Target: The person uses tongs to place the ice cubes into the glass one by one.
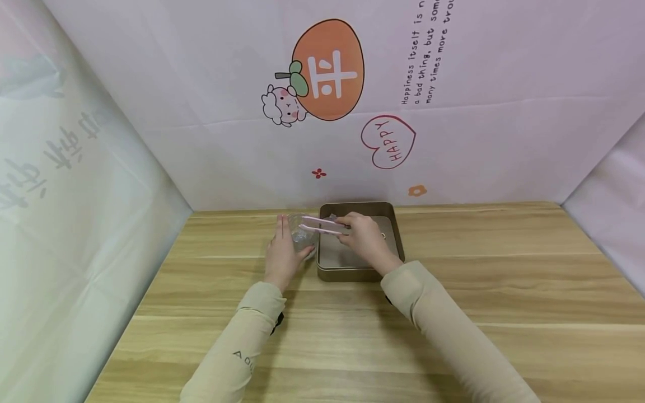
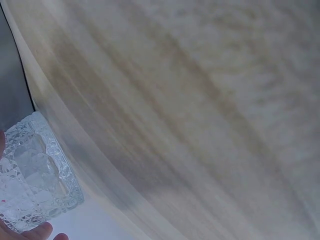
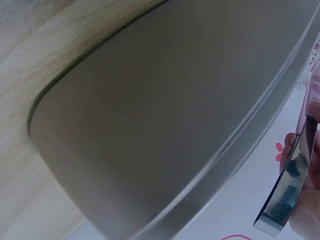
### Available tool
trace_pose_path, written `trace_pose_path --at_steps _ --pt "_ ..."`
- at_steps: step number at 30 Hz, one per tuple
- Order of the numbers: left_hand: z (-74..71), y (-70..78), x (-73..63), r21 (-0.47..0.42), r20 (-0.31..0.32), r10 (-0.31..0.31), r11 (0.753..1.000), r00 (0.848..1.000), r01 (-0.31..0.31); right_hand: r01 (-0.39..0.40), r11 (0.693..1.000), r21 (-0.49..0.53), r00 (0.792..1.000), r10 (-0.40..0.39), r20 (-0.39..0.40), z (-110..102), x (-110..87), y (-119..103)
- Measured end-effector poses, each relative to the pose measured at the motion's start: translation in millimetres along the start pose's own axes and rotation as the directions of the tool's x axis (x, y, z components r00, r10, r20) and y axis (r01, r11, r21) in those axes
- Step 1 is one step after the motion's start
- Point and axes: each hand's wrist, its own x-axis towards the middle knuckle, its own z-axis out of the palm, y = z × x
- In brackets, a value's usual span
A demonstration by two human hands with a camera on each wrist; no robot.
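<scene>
My left hand point(image 1: 283, 254) holds a clear patterned glass point(image 2: 65, 172) from its left side, beside the tin. Clear, ice-like pieces point(image 2: 37, 167) lie inside the glass. My right hand point(image 1: 366, 238) grips tongs point(image 3: 286, 195) with a shiny metal bend and pale pink arms. In the head view the tongs' arms stand apart, their tips over the glass; whether they touch a piece is too small to tell. Under the right hand is a brown-grey rectangular tin point(image 1: 353, 274), open at the top. A small clear piece point(image 1: 332, 217) shows near its back left corner.
The wood-grain table point(image 1: 494, 280) ends at a white printed backdrop point(image 1: 227, 157) close behind the tin. Another white sheet point(image 1: 90, 224) rises along the left edge. The tin's wall stands close to the glass's right side.
</scene>
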Motion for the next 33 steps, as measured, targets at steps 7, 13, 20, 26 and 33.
trace_pose_path --at_steps 7,13,20,26,33 --pt "-0.9 -1.6 -0.3 0.000 0.001 -0.003 1.000 1.000 0.003 -0.004 1.000 0.004 1.000 0.004 -0.002 0 2.0 -1" --pt "-0.1 -2.8 -0.1 0.017 -0.006 0.002 1.000 1.000 -0.001 -0.041 0.999 -0.007 0.996 0.041 -0.078 -1 5.5 4" --pt "1.0 -2.9 0.3 0.024 -0.015 0.012 1.000 1.000 -0.011 -0.158 0.987 -0.013 0.978 0.155 -0.137 -7 13.0 12" --pt "0.4 -1.6 -0.3 0.009 -0.014 0.012 1.000 1.000 -0.012 -0.229 0.973 -0.014 0.966 0.226 -0.124 -4 13.0 22" --pt "0.2 -0.6 0.3 0.016 -0.014 0.011 1.000 1.000 -0.011 -0.275 0.961 -0.043 0.960 0.272 -0.066 2 9.7 31"
